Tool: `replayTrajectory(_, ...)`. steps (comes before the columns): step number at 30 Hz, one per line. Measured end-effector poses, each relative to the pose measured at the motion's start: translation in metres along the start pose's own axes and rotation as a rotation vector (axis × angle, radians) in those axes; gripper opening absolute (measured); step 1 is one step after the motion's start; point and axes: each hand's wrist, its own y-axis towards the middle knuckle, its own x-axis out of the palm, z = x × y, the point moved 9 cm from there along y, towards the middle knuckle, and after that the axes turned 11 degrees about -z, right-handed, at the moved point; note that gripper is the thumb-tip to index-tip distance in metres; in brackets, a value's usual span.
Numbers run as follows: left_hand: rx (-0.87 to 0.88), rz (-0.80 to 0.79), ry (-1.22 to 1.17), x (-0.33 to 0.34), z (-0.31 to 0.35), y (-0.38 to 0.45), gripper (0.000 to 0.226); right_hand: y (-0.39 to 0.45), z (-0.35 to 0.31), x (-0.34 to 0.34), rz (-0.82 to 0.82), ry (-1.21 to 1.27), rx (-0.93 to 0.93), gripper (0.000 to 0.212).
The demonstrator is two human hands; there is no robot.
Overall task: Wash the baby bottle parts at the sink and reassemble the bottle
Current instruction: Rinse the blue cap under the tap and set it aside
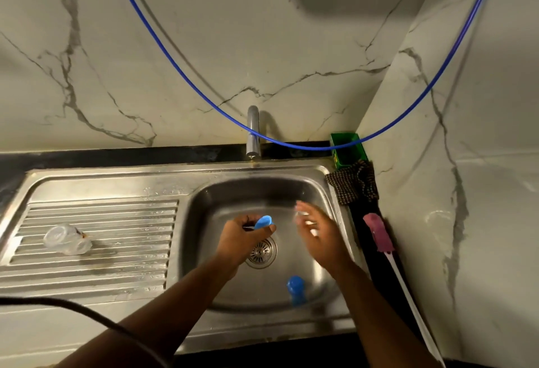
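Left hand [243, 233] pinches a small blue cap [264, 222] at its rim, probably light, stiff and wet-slick, while right hand [316, 235], just beside, looks spread and blurred, grip unclear.

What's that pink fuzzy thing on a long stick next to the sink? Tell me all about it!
It looks like a bottle brush: a soft pink, sponge-like head on a long, thin white handle. It lies flat on the dark counter strip right of the sink, beside the marble wall, head pointing away from the person, handle running toward them. Neither hand touches it.
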Motion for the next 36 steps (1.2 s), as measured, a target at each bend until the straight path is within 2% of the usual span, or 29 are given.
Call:
replayTrajectory(1,0.01,0.013,0.031,-0.004,0.004,0.002,0.026,0.009,-0.014,0.025,-0.172,0.087,0.018,0.044)
replayTrajectory(3,0.016,0.053,0.094,-0.016,0.011,0.008,0.027,0.023,-0.034,0.055,-0.32,0.113,-0.007,0.055)
replayTrajectory(7,0.012,0.123,0.115,-0.049,0.02,0.024,0.033,0.055,-0.05,0.067,-0.343,0.207,0.007,0.053)
replayTrajectory(10,0.018,0.137,0.09,-0.067,0.028,0.035,0.025,0.073,-0.056,0.081,-0.424,0.181,0.0,0.063)
replayTrajectory(12,0.027,0.13,0.099,-0.07,0.033,0.043,0.012,0.083,-0.056,0.084,-0.388,0.137,-0.017,0.058)
replayTrajectory(14,-0.005,0.138,0.079,-0.069,0.031,0.052,0.001,0.092,-0.051,0.087,-0.309,0.154,0.015,0.038)
replayTrajectory(17,-0.038,0.18,-0.138,-0.064,0.022,0.06,0.005,0.095,-0.036,0.093,-0.185,0.334,0.12,0.014)
replayTrajectory(19,0.014,0.185,-0.188,-0.059,0.021,0.063,0.009,0.096,-0.025,0.093,-0.099,0.418,0.181,0.005)
replayTrajectory(23,0.038,0.081,-0.097,-0.043,0.013,0.077,0.022,0.107,-0.007,0.089,0.021,0.438,0.285,0.014)
replayTrajectory(26,-0.011,0.171,-0.198,-0.053,0.01,0.088,0.028,0.116,-0.008,0.106,-0.147,0.464,0.253,0.043)
replayTrajectory(28,-0.073,0.148,-0.27,-0.052,0.013,0.096,0.038,0.119,-0.009,0.109,-0.223,0.452,0.234,0.055)
replayTrajectory(30,-0.14,0.042,-0.305,-0.043,0.018,0.104,0.05,0.126,0.0,0.098,-0.174,0.407,0.208,0.042)
replayTrajectory(32,-0.164,0.044,-0.217,-0.043,0.025,0.113,0.043,0.133,0.005,0.085,-0.097,0.356,0.213,0.031)
replayTrajectory(35,-0.13,0.174,0.031,-0.059,0.051,0.129,0.031,0.141,0.001,0.087,-0.109,0.297,0.223,0.048)
replayTrajectory(36,-0.11,0.18,0.095,-0.06,0.063,0.134,0.033,0.142,0.001,0.089,-0.115,0.245,0.223,0.046)
